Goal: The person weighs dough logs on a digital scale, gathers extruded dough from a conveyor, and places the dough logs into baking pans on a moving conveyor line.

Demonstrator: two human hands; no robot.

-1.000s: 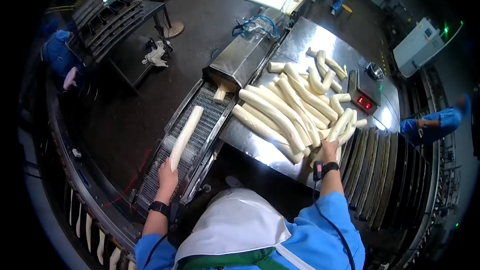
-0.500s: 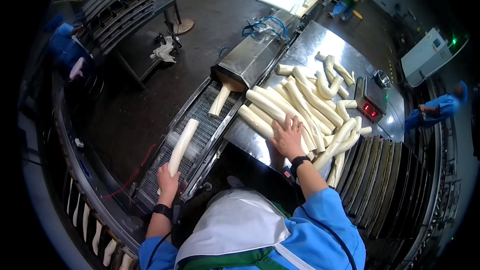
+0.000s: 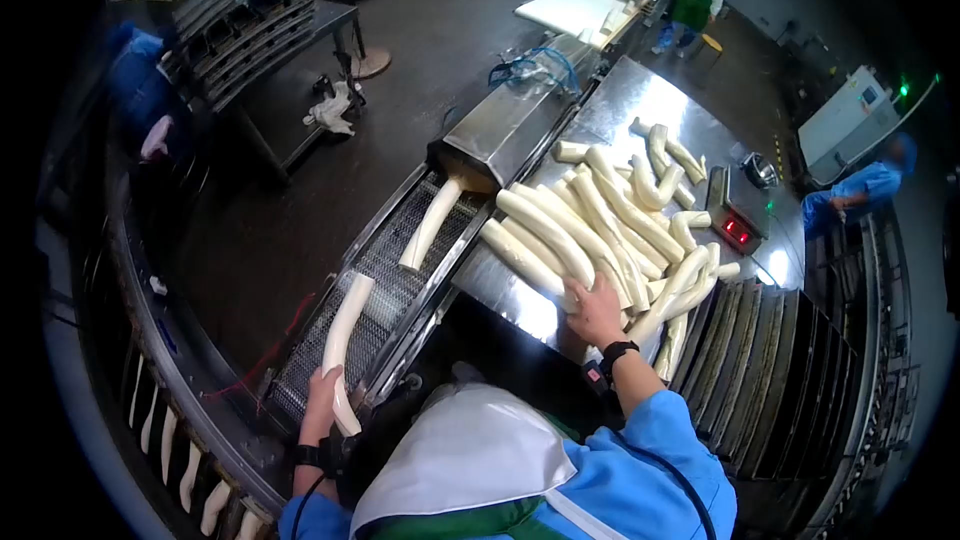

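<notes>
As a worker's left hand (image 3: 320, 398) wraps its fingers around a long pale roll (image 3: 345, 323) at the mesh conveyor (image 3: 383, 252), the right hand (image 3: 597, 312) rests at the near ends of a pile of similar rolls (image 3: 575, 205) on a metal table (image 3: 628, 90). Half a second ago the right fingers lay splayed across the pile; now they are drawn in, though whether they have closed on a roll cannot be told. The roll in the left grasp sits lower along the belt than before, and its near end, previously tucked at the palm, now extends past the hand toward the worker. Further up the belt, a second roll (image 3: 431, 226) shows more of its length beyond the mouth of a steel housing (image 3: 508, 130). Beside the pile, a scale (image 3: 733, 208) keeps its red display lit.
</notes>
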